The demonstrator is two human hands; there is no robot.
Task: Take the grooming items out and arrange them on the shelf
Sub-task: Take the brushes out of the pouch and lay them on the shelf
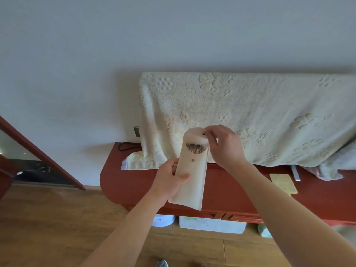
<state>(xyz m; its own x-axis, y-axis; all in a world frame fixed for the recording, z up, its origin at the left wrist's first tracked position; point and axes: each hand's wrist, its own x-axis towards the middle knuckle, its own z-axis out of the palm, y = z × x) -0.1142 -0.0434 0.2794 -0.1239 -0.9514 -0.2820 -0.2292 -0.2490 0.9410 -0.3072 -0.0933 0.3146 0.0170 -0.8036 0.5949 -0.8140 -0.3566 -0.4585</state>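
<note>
A long cream pouch [190, 182] with a snap button is held upright above the red wooden shelf [227, 189]. My left hand [169, 180] grips the pouch's middle from the left side. My right hand [223, 145] pinches the round flap [195, 134] at the top and holds it lifted back. The mouth of the pouch is open, and brown wooden item ends [195, 148] show inside it.
A cream towel [250, 116] drapes over something along the back of the shelf. A yellow card [283, 184] lies at the shelf's right. White boxes [212, 224] sit under the shelf on the wooden floor. A red-framed door [38, 157] stands at left.
</note>
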